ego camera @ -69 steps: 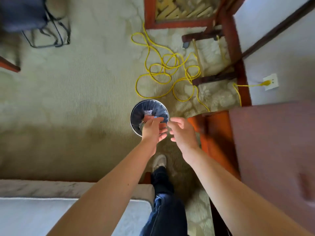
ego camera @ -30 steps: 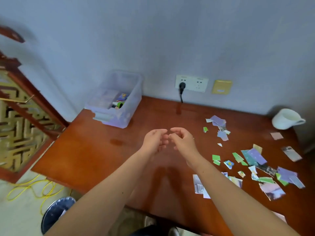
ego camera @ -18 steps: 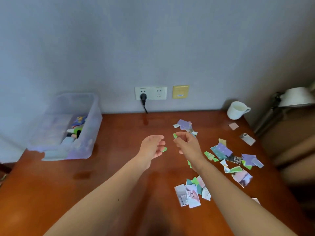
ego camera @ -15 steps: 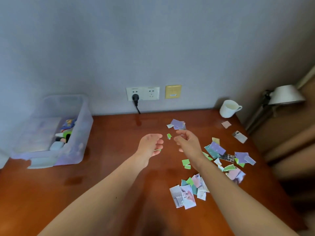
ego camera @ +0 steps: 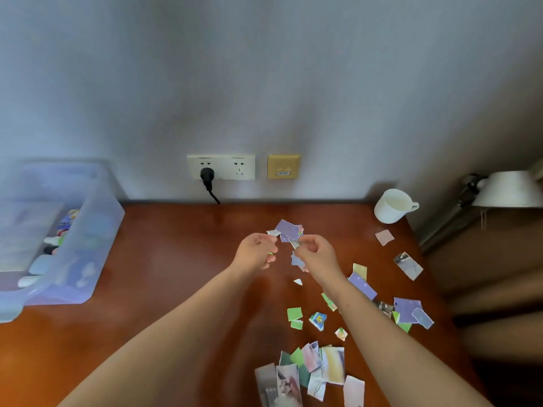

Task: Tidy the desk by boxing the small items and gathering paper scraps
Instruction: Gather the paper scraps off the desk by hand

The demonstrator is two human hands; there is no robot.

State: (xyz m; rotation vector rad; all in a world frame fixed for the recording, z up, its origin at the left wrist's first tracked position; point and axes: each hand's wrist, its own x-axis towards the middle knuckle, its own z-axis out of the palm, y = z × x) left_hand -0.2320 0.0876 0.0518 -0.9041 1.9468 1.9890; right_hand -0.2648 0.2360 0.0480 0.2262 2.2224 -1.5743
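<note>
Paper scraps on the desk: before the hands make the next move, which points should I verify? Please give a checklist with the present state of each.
1. Right hand has a grip: ok; its fingers pinch a small scrap.
2. Left hand is free: cannot tell; its fingers are curled and a green bit shows by them.
3. All scraps gathered: not ok; scattered scraps lie on the desk, mostly at the right.
4. Clear box out of the way: ok; it sits at the left, apart from both hands.
5. White mug safe: ok; it sits at the back right corner, apart from the hands.
</note>
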